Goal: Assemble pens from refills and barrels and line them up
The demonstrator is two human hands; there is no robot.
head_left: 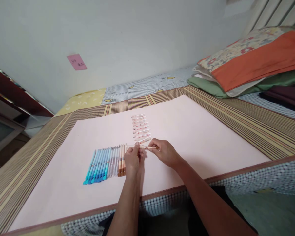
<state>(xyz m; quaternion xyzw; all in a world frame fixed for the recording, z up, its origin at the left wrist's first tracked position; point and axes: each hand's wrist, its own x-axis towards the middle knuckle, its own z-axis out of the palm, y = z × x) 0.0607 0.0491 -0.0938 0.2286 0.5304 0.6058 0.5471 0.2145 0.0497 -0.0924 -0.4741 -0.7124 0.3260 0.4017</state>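
Observation:
A slim pale peach pen [146, 147] lies level between my two hands. My left hand [132, 161] pinches its left part between thumb and fingers. At its other end, the fingers of my right hand [166, 152] are closed round the pen. Left of my left hand runs a row of pens side by side: blue pens [98, 165], clear pens [113, 162], then peach pens with brown ends [121, 162], partly hidden by my hand. Beyond my hands, several thin, pale sticks with pinkish marks [141, 127], like pens or refills, are stacked in a column.
Everything lies on a pale pink sheet [64, 186] over a striped mat [236, 127]. Folded bedding [255, 65] in orange, floral and green is piled at the back right. A pink note [76, 62] sticks to the wall behind.

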